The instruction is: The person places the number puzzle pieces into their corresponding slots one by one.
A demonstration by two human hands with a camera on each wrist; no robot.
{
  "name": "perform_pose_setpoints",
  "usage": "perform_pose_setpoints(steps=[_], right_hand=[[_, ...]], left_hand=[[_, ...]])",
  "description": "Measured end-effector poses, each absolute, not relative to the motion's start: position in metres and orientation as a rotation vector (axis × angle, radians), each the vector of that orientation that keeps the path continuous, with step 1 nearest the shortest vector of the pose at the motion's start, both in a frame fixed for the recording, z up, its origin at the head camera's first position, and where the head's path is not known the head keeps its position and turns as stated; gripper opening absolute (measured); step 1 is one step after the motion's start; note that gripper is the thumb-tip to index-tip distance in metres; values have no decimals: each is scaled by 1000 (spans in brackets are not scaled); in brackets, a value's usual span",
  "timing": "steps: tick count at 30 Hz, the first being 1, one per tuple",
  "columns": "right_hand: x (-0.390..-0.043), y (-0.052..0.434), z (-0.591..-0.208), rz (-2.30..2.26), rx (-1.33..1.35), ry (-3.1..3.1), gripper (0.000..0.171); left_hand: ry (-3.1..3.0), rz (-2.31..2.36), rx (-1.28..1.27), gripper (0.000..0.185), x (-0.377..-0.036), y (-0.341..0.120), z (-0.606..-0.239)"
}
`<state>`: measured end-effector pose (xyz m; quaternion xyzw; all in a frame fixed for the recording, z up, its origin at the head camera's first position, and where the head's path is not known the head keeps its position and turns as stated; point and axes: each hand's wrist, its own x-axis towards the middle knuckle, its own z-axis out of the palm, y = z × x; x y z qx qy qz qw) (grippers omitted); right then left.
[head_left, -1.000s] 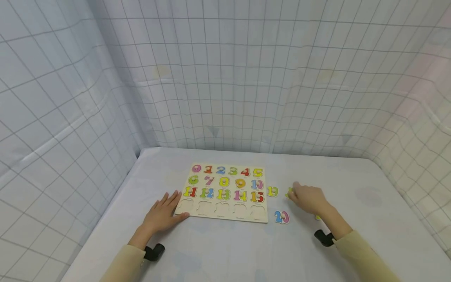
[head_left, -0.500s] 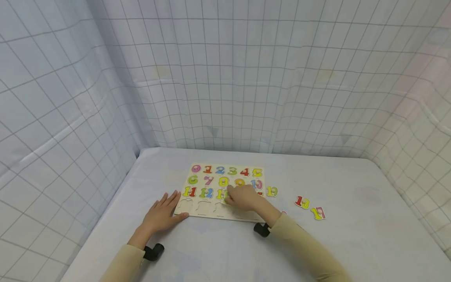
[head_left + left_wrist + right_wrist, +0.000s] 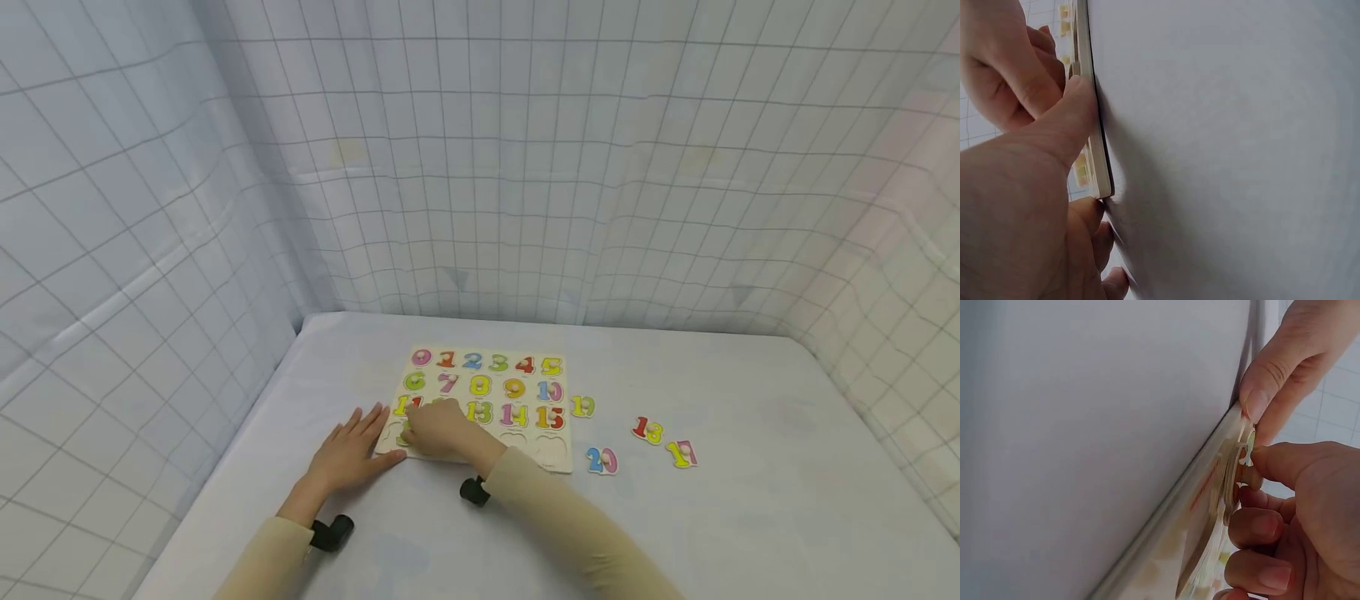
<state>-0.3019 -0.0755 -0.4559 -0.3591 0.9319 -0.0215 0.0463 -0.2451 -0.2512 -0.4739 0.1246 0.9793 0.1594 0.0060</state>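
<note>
**Piece carried across to the bottom-left slot**

Fingers of my right hand (image 3: 437,432) pinch the small knob of a number piece (image 3: 1233,481), thumb on one side and forefinger on the other, holding it at the near-left corner of the board (image 3: 558,462). A second ago this hand was out among the loose pieces to the right; half a second ago it was crossing the middle of the board. So I judge the pick-up done and the fitting begun. From the right wrist the piece looks tilted on edge against the board, not yet flat in its recess.

My left hand (image 3: 347,454) has not shifted: fingers straight and slightly spread on the table, thumb pressed to the board's left edge (image 3: 1099,156), just beside the right fingertips.

Well away from the right fingers, off the board's far side, lie 19 (image 3: 582,406), 20 (image 3: 602,461), 18 (image 3: 648,430) and 17 (image 3: 681,453). Empty recesses in the bottom row sit just past my right knuckles.
</note>
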Motion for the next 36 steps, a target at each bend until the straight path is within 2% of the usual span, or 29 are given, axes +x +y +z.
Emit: perform_pose_setpoints(steps=[7, 17, 26, 32, 36], right_hand=[[-304, -95, -463, -8, -1068, 2874, 27], [-305, -98, -466, -12, -1023, 2861, 26], [-301, -97, -467, 28, -1019, 2900, 34], [-300, -84, -466, -39, -1087, 2872, 36], [-303, -59, -462, -174, -1125, 2838, 31]], left_hand=[[3066, 483, 399, 85, -247, -250, -476], [3063, 456, 386, 85, -247, -249, -475], [3066, 465, 388, 85, -246, -250, -476], [3071, 461, 407, 85, -247, -252, -479], [3070, 474, 404, 85, -248, -253, -478]])
